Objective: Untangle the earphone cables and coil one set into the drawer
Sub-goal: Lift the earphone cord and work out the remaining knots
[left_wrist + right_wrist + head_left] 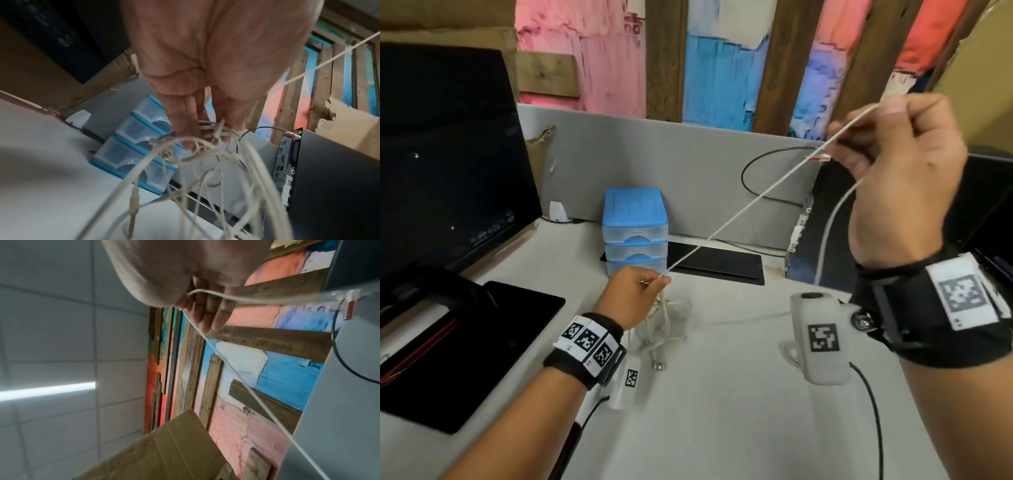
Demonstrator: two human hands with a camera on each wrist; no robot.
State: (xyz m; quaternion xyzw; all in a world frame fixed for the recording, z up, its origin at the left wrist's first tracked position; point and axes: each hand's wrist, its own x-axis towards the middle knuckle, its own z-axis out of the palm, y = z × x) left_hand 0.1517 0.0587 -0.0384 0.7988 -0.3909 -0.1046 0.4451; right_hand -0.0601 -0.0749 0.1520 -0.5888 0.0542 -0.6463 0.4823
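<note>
The left hand (631, 294) sits low near the centre of the head view, fingers curled, pinching a thin white earphone cable (739, 209) between thumb and forefinger. From there the cable runs tight toward 2 o'clock to the right hand (904, 178), raised high, whose thumb and curled fingers grip the other end; a loose part hangs down from this hand. Under the left hand a tangled bundle of pale rubbery earphone cables (205, 170) hangs in loops down to the white matte counter (722, 411).

At 12 o'clock from the left hand stands a small blue plastic cabinet with three translucent drawers (635, 233), all closed. A flat black panel (719, 263) lies just right of it. A dark monitor (448, 154) stands at 10 o'clock, and a black computer case (329, 178) at 3 o'clock.
</note>
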